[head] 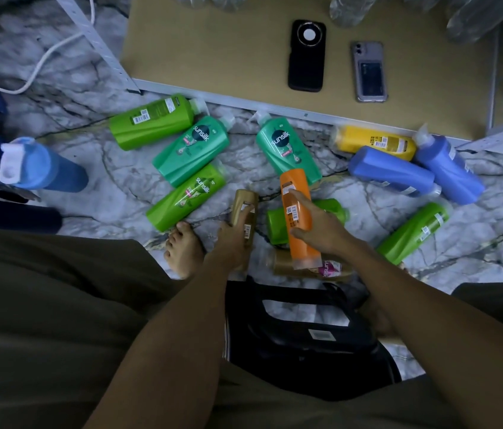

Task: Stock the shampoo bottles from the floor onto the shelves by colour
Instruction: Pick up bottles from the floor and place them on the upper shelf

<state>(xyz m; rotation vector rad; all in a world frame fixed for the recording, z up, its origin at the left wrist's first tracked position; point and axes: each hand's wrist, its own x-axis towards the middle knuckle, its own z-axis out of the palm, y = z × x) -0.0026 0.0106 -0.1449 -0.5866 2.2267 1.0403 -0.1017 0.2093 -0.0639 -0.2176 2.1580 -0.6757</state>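
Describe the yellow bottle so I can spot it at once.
Start at the brown shelf board with two phones on it. Just below its white front edge, toward the right, the yellow bottle lies on the marble floor beside two blue bottles. It is the only yellow one.

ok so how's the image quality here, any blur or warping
Head view: dim light, strong wide-angle bending at the edges; the clear bottles at top right smear, while the orange bottle in the right hand stays sharp enough to show its barcode.

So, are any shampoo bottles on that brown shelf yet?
No, the brown shelf holds only two phones, while the shampoo bottles lie on the floor.
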